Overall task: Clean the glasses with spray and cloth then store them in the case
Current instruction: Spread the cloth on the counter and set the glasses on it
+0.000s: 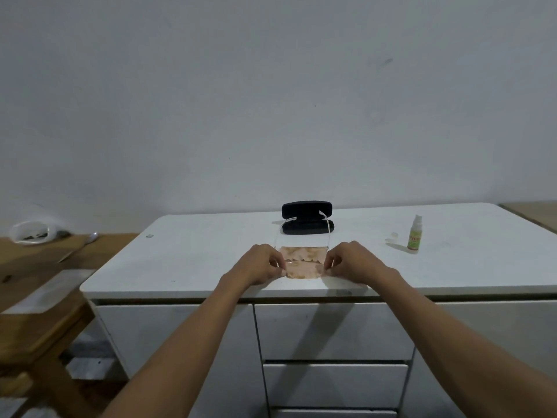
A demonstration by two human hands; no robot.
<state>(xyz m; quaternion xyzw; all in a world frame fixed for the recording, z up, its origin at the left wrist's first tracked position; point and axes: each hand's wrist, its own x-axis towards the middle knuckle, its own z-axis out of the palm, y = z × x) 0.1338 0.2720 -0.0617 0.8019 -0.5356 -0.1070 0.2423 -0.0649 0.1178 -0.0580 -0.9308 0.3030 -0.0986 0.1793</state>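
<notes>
No legible text anywhere. Only printing in sight: label on small spray bottle [414, 235] at right of white cabinet top [193, 260], green with a red band of lettering, too small and blurred to read. Black case [307, 217]: no visible marking.

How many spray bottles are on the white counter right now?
1. The spray bottle stands upright at the right of the counter, its cap off beside it, right of the hands.
</notes>
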